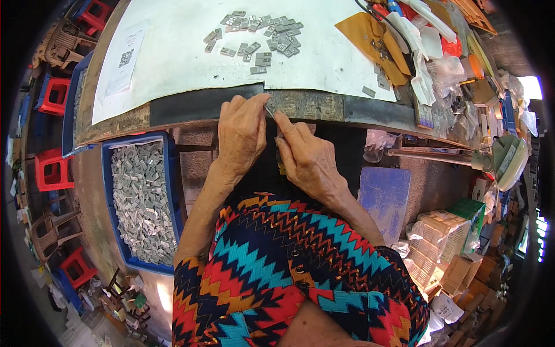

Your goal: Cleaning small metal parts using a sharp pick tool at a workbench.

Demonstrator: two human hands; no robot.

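Just off the table's front edge, my left hand (pixel 240 130) pinches a small grey metal piece (pixel 269 110) between thumb and fingers. My right hand (pixel 309 155) is closed beside it, its forefinger and thumb against the near end of the same piece. The right hand's other fingers are curled under, and whether they hold anything more cannot be made out. Beyond my hands, several similar flat grey metal pieces (pixel 283 43) lie scattered on the white sheet (pixel 179 55), some overlapping. A blue bin (pixel 110 202) filled with many such pieces stands low to my left.
A torn brown envelope (pixel 361 34) and piled plastic bags (pixel 448 72) crowd the table's right side. A lamp (pixel 509 163) juts out at the right. Red stools (pixel 54 169) stand far left; cream plastic crates (pixel 436 243) sit at the lower right.
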